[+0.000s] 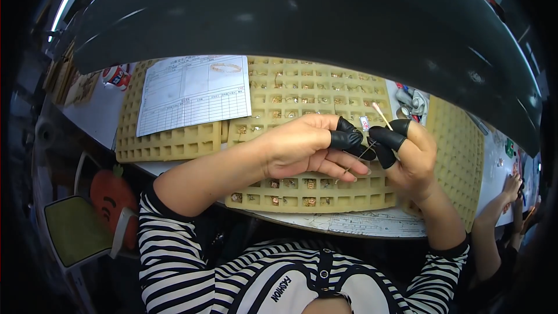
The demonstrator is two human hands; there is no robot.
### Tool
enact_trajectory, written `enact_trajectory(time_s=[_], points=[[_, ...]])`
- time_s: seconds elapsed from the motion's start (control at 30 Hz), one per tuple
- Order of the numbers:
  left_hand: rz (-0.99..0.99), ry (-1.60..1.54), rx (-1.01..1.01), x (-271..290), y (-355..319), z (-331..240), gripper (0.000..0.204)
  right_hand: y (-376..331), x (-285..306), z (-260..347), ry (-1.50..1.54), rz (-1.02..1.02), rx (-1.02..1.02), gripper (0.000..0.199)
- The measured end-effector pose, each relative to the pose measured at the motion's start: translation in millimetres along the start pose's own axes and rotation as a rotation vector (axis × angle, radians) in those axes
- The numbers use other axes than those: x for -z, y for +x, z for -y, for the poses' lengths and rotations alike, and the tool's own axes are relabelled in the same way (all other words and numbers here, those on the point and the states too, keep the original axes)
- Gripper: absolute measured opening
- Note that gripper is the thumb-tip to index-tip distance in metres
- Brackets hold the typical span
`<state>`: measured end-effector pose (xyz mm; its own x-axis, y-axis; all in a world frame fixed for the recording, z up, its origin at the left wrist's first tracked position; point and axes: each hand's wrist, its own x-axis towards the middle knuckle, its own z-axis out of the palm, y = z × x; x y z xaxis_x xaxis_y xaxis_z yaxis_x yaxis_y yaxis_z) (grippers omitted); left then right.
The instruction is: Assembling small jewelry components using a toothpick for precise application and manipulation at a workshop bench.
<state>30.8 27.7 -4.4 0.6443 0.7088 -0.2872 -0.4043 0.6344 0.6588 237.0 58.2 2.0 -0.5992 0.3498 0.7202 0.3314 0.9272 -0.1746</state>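
Note:
My left hand [308, 145] is over the yellow compartment tray [349, 202], black finger cots on its thumb and some fingertips. It pinches a thin gold chain [350, 168], whose end hangs past the outstretched lower fingers. Facing it, my right hand [415, 148], also in black cots, holds a cotton swab [381, 114] slanting up to the left. The right fingertips also meet the fine chain close to the left ones. A small white tag [364, 123] shows between the hands; what it is fixed to is hard to make out. Small gold pieces lie in many tray compartments.
A printed sheet [192, 96] lies on another yellow tray [168, 146] at the left. More trays [456, 151] stand at the right. A dark lamp hood [290, 17] hangs low over the far side. Beyond the right trays, another person's arm [494, 212] reaches onto the table.

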Motion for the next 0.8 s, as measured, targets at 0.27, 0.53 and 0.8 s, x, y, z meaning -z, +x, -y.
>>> enact_trajectory(time_s=[0.27,0.53,0.8], points=[[-0.007,0.071,0.030,4,0,4,0.014,1,5,1,0.173,-0.005,-0.296,0.021],[-0.048,0.164,0.083,-1,1,4,0.015,-1,8,2,0.293,-0.045,-0.577,0.012],[-0.024,0.283,0.067,-5,-1,3,0.017,-1,7,0,0.303,-0.025,-0.555,0.015]])
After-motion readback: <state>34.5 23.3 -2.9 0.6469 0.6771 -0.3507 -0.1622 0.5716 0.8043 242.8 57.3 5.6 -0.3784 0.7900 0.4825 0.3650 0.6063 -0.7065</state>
